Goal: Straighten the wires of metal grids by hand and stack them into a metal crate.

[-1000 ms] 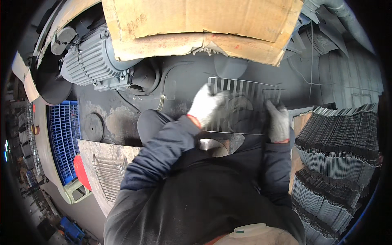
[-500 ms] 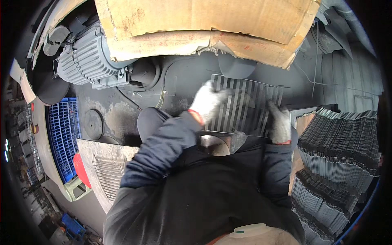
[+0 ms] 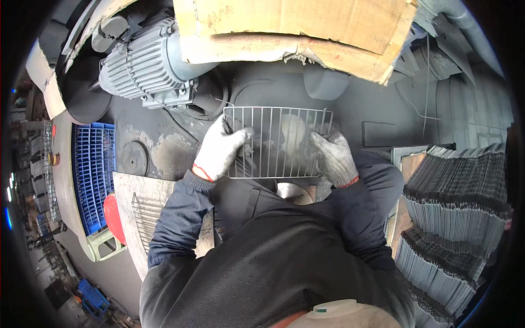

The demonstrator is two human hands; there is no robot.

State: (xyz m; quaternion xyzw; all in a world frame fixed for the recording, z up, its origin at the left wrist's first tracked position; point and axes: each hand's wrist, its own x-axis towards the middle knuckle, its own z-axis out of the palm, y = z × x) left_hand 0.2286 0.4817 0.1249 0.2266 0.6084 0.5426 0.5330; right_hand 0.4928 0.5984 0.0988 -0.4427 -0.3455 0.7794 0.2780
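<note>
I hold one wire grid rack (image 3: 276, 143) flat in front of me with both gloved hands. My left hand (image 3: 220, 148) is closed on the rack's left edge, thumb lying over the wires and fingers underneath. My right hand (image 3: 333, 156) grips the rack's right side, fingers curled down over the wires near the lower right corner. The rack is a single rectangle of thin parallel wires inside a frame, and it sits between my two hands, just above the dark machine table (image 3: 361, 109) beyond them.

Up and to the left of my left hand stands one grey ribbed electric motor (image 3: 143, 64). Straight above both hands, past the rack's far edge, lie sheets of brown cardboard (image 3: 295, 27); I cannot count how many layers. Below and to the left of my left hand, beside my forearm, a second wire rack (image 3: 145, 210) rests on a pale metal plate (image 3: 128, 188). Further left of that is one blue slotted plastic crate (image 3: 94, 175), with one red object (image 3: 114, 216) just beside its lower end.

To the right of my right hand, well apart, are stacks of many more wire racks (image 3: 456, 202) standing on edge, too tightly packed to count.
</note>
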